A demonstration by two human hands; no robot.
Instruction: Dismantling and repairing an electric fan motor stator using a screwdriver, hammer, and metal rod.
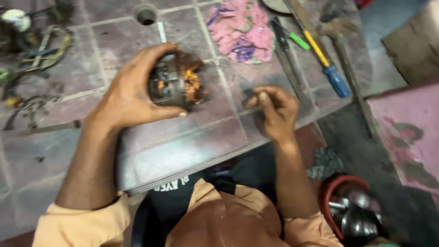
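Motor stator [176,84] in left hand [132,91], right hand [274,110] pinched, pink cloth [242,29] beyond

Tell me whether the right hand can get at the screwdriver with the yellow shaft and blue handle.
Probably yes: the right hand rests on the tiled table, and bare tile lies between it and the screwdriver.

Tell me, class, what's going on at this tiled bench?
A person seated at a tiled worktop grips a small motor stator, with orange-brown copper windings showing, in the left hand, holding it just above the surface. The right hand is loosely curled near the worktop's edge; whether it pinches anything is unclear. Farther back lie a pink rag and a yellow-and-blue screwdriver, with tangled wires at the left.
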